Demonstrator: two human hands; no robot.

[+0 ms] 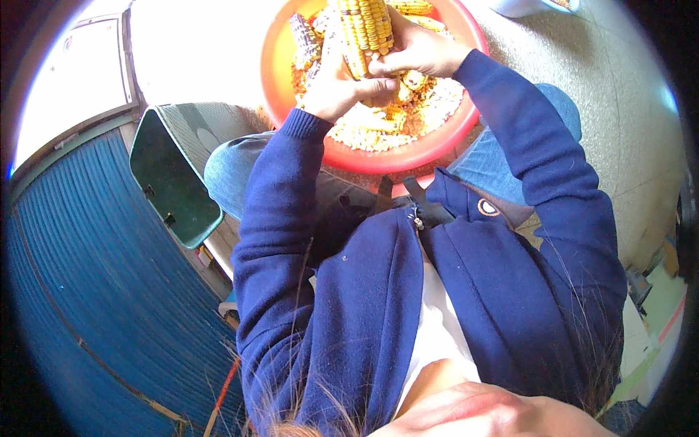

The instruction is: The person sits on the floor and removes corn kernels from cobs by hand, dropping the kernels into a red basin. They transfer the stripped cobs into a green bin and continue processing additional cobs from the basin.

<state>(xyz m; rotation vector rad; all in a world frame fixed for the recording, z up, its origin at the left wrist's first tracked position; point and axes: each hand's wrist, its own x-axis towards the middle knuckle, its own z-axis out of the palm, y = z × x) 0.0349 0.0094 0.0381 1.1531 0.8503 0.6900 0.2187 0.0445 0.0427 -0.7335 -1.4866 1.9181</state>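
Both of my hands grip a yellow ear of corn (366, 30) over a round red basin (393, 162). My left hand (341, 90) holds it from the left, with the thumb across its lower end. On the right side, my right hand (420, 52) presses its thumb near a patch at the ear's base. Loose corn kernels (377, 139) cover much of the basin's bottom. A dark-kernelled ear of corn (306, 41) leans inside the left wall, and another yellow ear of corn (412, 6) lies at the far side. My fingers are partly hidden behind the held ear.
The basin sits between my knees. A green-lined bin (175, 180) stands left of my left knee, before a blue ribbed panel (98, 262). Beyond the basin at upper right, a white container (524, 6) stands on the tiled floor (595, 125). Glare washes out the upper left.
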